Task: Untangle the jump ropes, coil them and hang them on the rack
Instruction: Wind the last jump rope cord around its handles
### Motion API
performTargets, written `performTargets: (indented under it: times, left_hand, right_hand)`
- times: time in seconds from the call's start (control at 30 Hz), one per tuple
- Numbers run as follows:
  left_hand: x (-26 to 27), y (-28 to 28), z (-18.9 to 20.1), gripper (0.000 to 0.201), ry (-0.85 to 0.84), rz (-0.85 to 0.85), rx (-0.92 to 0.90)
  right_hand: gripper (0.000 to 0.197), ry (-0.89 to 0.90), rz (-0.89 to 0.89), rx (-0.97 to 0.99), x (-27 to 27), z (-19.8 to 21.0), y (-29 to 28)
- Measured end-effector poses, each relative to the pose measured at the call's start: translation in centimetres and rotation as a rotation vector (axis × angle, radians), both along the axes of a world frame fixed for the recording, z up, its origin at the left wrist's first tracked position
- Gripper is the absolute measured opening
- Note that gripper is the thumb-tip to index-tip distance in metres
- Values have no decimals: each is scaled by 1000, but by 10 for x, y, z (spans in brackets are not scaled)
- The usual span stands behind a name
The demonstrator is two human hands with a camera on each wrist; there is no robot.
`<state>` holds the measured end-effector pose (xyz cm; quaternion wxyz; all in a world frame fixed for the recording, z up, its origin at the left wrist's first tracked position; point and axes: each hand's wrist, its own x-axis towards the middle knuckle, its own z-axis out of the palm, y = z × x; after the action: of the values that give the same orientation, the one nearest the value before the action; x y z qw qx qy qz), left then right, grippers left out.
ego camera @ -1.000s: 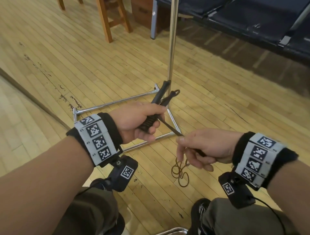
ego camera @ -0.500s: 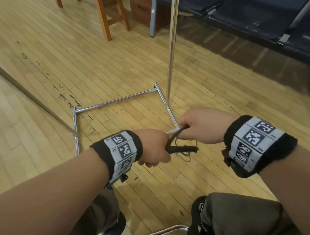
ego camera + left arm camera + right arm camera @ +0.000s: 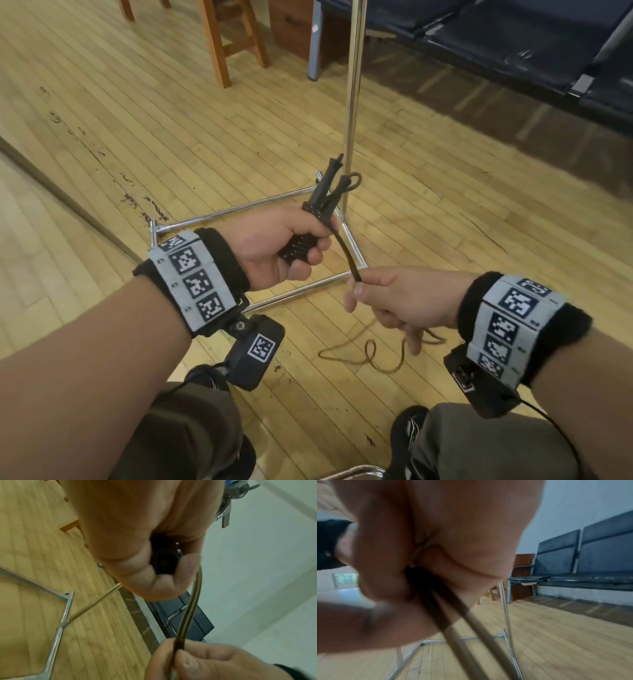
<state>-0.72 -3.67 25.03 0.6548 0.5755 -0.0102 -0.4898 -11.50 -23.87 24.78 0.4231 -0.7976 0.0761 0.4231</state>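
My left hand (image 3: 291,240) grips two black jump rope handles (image 3: 322,195) together, their tips pointing up and away. A brown rope (image 3: 346,251) runs from the handles down to my right hand (image 3: 387,294), which pinches a doubled strand (image 3: 188,609) between thumb and fingers. Below the right hand the rope (image 3: 370,356) trails in loose loops on the wooden floor. In the right wrist view two strands (image 3: 453,615) leave my closed fingers. The chrome rack (image 3: 352,85) stands just beyond both hands, its upright pole rising from a square base (image 3: 239,212).
Wooden stool legs (image 3: 219,41) and a brown cabinet (image 3: 291,27) stand at the back. A row of dark blue bench seats (image 3: 513,44) lines the far right wall. My knees and dark shoes (image 3: 407,431) are at the bottom edge.
The hands, close together low over the rack base half a second ago, have parted. The left hand has turned the handles upright; the right hand has drawn the rope down and right.
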Motion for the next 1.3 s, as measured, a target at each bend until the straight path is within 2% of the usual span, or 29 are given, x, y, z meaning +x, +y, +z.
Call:
performTargets:
  times: [0.1, 0.23, 0.3, 0.37, 0.43, 0.5, 0.57, 0.67, 0.73, 0.8, 0.87, 0.93, 1.0, 1.07, 1.13, 1.2, 1.3]
  left_hand:
    - [-5, 0, 8, 16, 17, -148, -132]
    - [-11, -4, 7, 37, -60, -155, -94]
    - [-13, -5, 6, 30, -85, -166, -109]
    - [-14, -4, 5, 22, -82, -295, -133]
    - [-18, -4, 4, 19, -200, -532, 6]
    - [-27, -9, -2, 21, -433, -790, 339]
    - [-36, -16, -12, 21, -604, -866, 649]
    - [-34, -22, -26, 10, -698, -698, 823]
    - [-21, -20, -32, 12, -726, -491, 843]
    - [-3, -13, -31, 11, -597, -216, 709]
    - [10, -2, -25, 13, -368, -9, 445]
    - [13, 7, -17, 9, -190, -1, 199]
    - [8, 7, -10, 10, -90, -113, 28]
    - [0, 2, -7, 24, -20, -215, -71]
    - [-9, -7, -5, 34, -48, -238, -81]
    - [-15, -16, -4, 36, -118, -169, -24]
    - [-17, -19, -6, 27, -141, -144, -32]
  right_hand:
    - [33, -22, -6, -38, 4, -4, -11]
    - [36, -11, -17, -83, 9, -8, -25]
    - [39, -14, -42, -95, 12, -10, -29]
    - [40, -30, -61, -130, 15, -9, -32]
    - [27, -107, -28, -227, 18, -3, -31]
    - [16, -249, 3, -353, 22, 9, -27]
    - [19, -358, 70, -426, 24, 24, -17]
    - [26, -462, 250, -493, 22, 37, 3]
    - [31, -503, 254, -436, 17, 43, 13]
    - [34, -509, 188, -355, 11, 43, 16]
    - [34, -454, 125, -312, 5, 36, 15]
    - [33, -348, 83, -262, 0, 24, 11]
    - [32, -247, 56, -205, -1, 12, 4]
    - [32, -185, 48, -168, 0, 4, -3]
    - [31, -148, 21, -115, 1, -1, -7]
    - [31, -128, 9, -79, 3, -3, -12]
    - [33, -107, -24, -87, 4, -6, -22]
